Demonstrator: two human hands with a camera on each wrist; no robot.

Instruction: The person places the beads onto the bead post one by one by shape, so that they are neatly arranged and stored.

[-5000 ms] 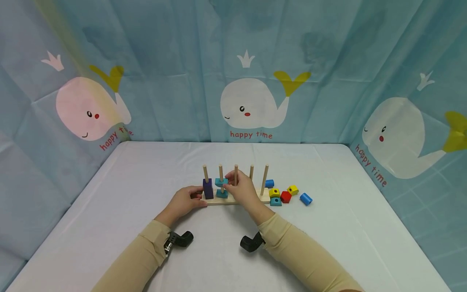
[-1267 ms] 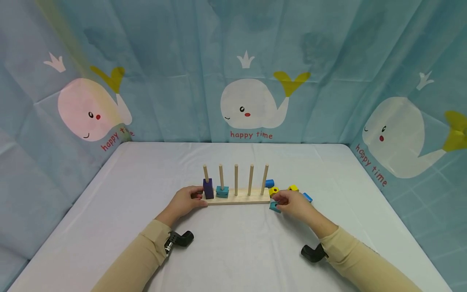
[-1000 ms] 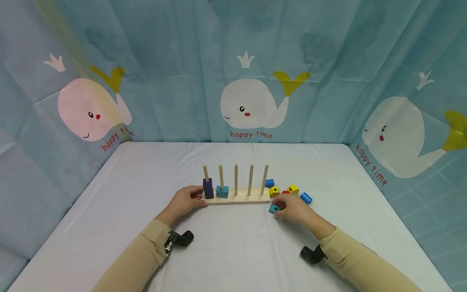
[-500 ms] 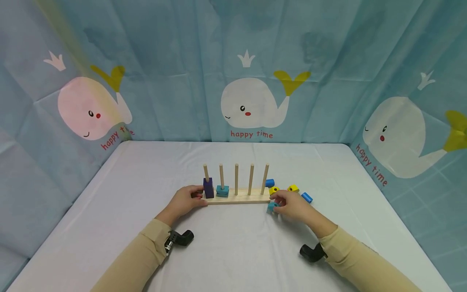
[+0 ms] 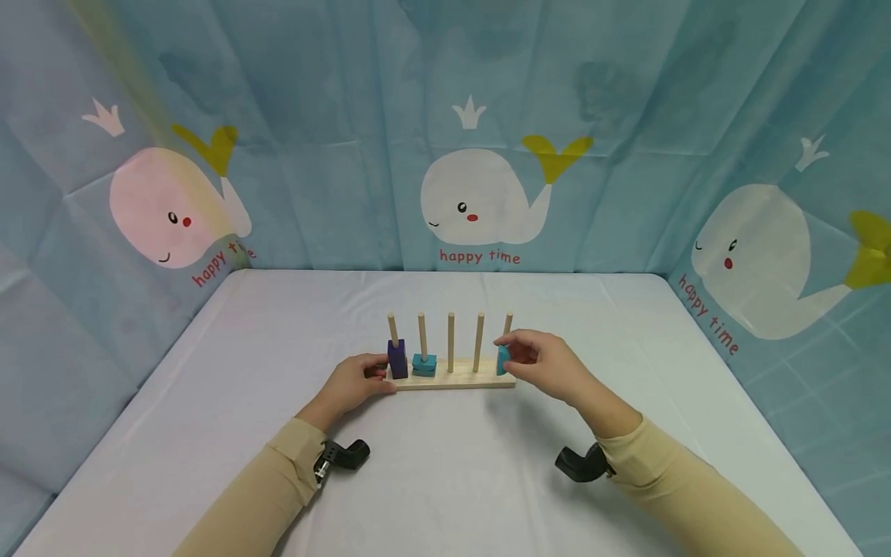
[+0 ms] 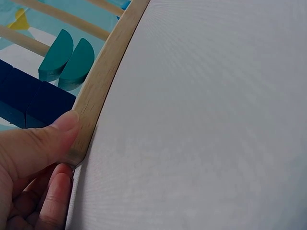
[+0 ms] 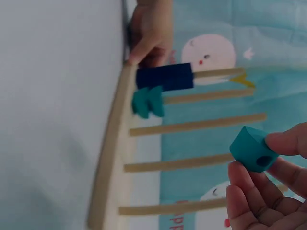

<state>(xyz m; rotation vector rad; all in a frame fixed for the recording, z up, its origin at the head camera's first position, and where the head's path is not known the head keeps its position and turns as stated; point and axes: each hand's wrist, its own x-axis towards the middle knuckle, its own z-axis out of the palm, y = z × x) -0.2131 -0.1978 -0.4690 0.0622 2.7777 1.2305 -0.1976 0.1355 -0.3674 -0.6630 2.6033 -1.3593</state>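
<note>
My left hand (image 5: pixel 351 383) grips the left end of a wooden peg stand (image 5: pixel 459 381), thumb on top of the base (image 6: pixel 100 91). Dark purple blocks (image 5: pixel 397 360) are stacked on the leftmost peg. Two teal half-round blocks (image 6: pixel 76 64) sit on the second peg, one above the other. In my right hand (image 5: pixel 553 365), thumb and fingertips pinch another teal block (image 7: pixel 252 148), its hole showing in the right wrist view. This block is raised above the base and overlaps the rightmost peg (image 5: pixel 509 319) in the head view. The other three pegs carry no blocks.
A white cloth covers the table (image 5: pixel 445 464), with a blue whale-print curtain (image 5: pixel 348 155) standing behind it and at both sides. The loose blocks seen earlier to the right of the stand are hidden behind my right hand.
The second teal block went down onto the second peg. My right hand then picked up another teal block from the table and lifted it up and left. The left hand stayed put.
</note>
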